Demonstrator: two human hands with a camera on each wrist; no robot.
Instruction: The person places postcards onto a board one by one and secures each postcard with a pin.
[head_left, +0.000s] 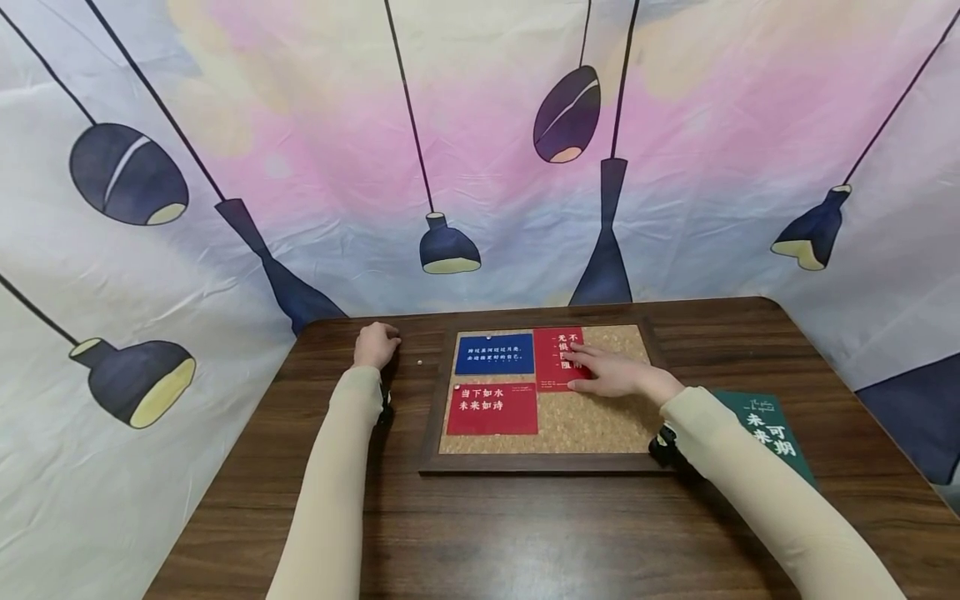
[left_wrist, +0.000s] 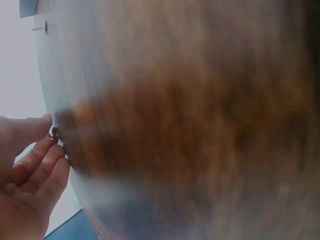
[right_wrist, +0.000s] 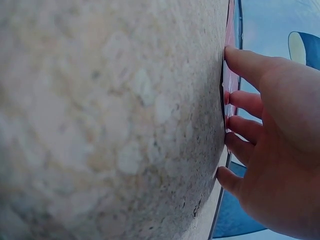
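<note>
At the table's back left, my left hand (head_left: 376,345) pinches a small shiny thumbtack (left_wrist: 54,133) between thumb and forefinger, close to the tabletop. My right hand (head_left: 611,372) lies with spread fingers on the upright red card (head_left: 551,379), pressing it against the cork board (head_left: 592,425). Beside that card, a blue card (head_left: 495,367) sits upper left on the board. Below the blue one is a wide red card (head_left: 492,421). Both have a small tack head near the top edge. Another thumbtack (left_wrist: 42,28) stands point-out on the table, beyond the left hand.
A dark green card (head_left: 776,429) lies on the table right of the board, partly under the right forearm. The board's dark wooden frame (head_left: 540,463) rests on the brown wooden table (head_left: 480,533). Behind hangs a cloth (head_left: 337,125) printed with lamps.
</note>
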